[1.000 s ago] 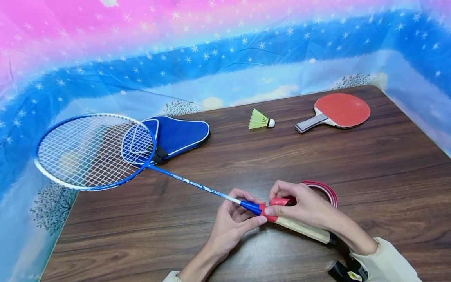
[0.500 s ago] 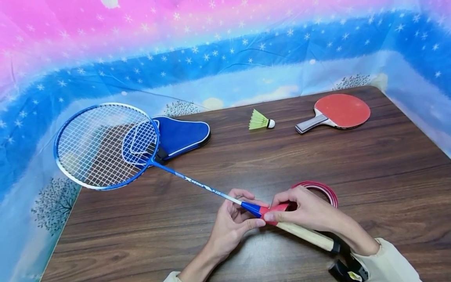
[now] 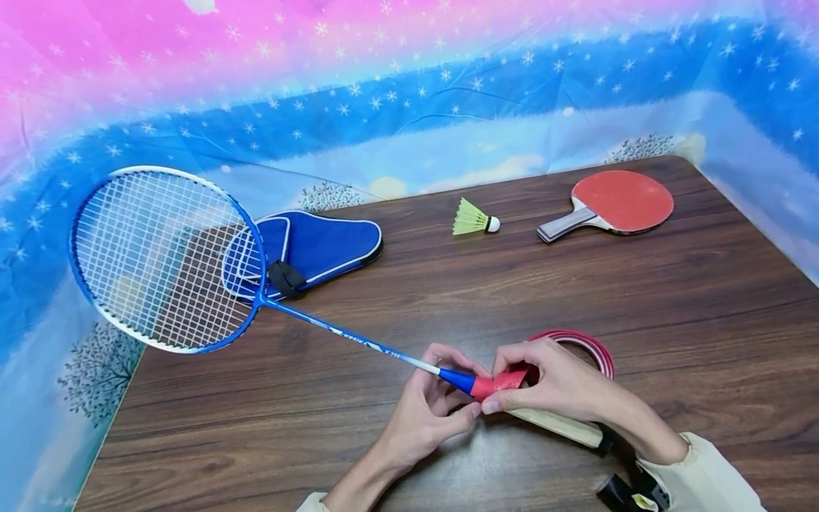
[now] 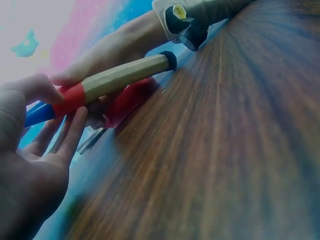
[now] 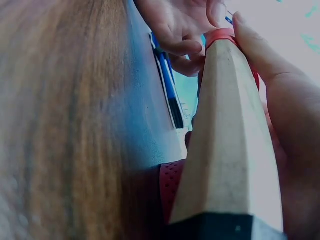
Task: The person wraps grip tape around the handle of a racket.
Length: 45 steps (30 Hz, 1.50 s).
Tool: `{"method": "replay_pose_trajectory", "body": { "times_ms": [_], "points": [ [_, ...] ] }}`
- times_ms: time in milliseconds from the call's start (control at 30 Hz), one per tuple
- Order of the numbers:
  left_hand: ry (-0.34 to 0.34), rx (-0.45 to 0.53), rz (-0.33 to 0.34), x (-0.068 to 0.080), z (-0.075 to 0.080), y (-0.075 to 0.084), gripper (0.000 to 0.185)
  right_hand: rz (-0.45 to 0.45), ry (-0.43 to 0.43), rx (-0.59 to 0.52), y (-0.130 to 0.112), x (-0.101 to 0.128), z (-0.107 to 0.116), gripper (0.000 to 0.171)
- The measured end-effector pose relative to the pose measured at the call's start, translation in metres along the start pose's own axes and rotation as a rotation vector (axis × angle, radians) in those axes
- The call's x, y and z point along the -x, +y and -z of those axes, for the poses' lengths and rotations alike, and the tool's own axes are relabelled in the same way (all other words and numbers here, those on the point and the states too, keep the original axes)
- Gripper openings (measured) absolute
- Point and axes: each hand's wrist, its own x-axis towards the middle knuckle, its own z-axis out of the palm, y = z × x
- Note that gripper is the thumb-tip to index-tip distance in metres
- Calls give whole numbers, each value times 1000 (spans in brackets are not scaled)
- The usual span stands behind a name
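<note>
A blue badminton racket (image 3: 168, 259) is held above the wooden table (image 3: 409, 299), its head out to the left. Its bare wooden handle (image 3: 559, 424) (image 4: 125, 75) (image 5: 227, 135) carries a first turn of red grip tape (image 3: 495, 384) (image 4: 70, 99) at the top. My left hand (image 3: 438, 405) (image 4: 30, 125) pinches the racket at the blue cone by the tape. My right hand (image 3: 557, 380) grips the handle, thumb (image 5: 252, 45) pressing the red tape. The loose tape (image 3: 591, 345) loops behind my right hand, and a perforated stretch of tape (image 5: 170, 187) lies under the handle.
A blue racket cover (image 3: 313, 249) lies at the back left, partly behind the racket head. A yellow-green shuttlecock (image 3: 472, 219) and a red table tennis paddle (image 3: 614, 203) lie at the back. A starry blue and pink cloth (image 3: 320, 92) walls in the table.
The racket has turned about its shaft, so the head now faces the camera more squarely and sits higher and further left. Both hands kept their hold at the taped top of the handle.
</note>
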Motion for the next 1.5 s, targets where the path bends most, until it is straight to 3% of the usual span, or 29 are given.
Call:
{"method": "replay_pose_trajectory", "body": {
  "times_ms": [367,633,867,1133,1500],
  "points": [
    [38,-43,42,1,1,-3,37,20,-20,24,4,0,-1,26],
    [94,-72,50,1,-1,-1,36,-38,116,118,-2,1,3,41],
    [144,-61,93,1,-1,2,35,3,112,22,-6,4,9,26],
    [132,-45,72,1,1,1,33,28,167,85,-4,2,5,24],
    [136,-30,79,1,2,1,32,55,178,154,-2,-1,2,25]
  ]
}}
